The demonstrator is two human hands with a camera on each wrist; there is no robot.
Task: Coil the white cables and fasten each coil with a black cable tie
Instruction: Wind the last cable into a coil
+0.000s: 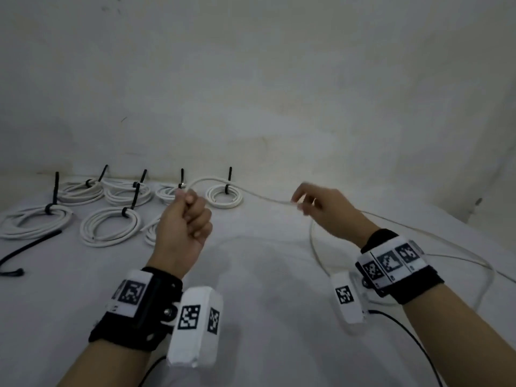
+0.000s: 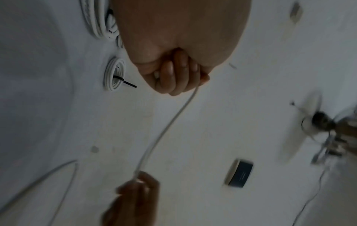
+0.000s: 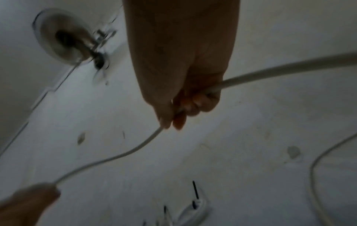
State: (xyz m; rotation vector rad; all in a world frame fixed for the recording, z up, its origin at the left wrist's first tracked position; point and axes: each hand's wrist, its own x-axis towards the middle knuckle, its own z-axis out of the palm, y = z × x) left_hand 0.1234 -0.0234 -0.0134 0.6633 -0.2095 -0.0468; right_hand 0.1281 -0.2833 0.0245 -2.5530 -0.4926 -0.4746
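Worktop (image 1: 265, 275), white cloth over it. Landmark: the tied coil (image 1: 224, 196) at the far middle.

Left of that coil, a cluster of finished coils (image 1: 111, 226), each cinched with a black cable tie standing up. One loose black tie (image 1: 30, 248) lies nearer and further left.

Loose white cable (image 1: 251, 191) arcs over the tied coil; its slack sprawls in wide loops (image 1: 418, 252) on the cloth, right of the coil and nearer.

Left hand (image 1: 184, 222), just in front of the coil: fist curled, the cable's end portion clamped in it. Right hand (image 1: 321, 210), well right of the coil: fingers curled round the cable further along. Span between them hangs in a soft curve, both hands raised.

Judgement: first loop being started. Best to let the cable slide through the right hand, bring it to the left fist, match loop size to the finished coils, and follow the cable's natural twist so loops lie flat.
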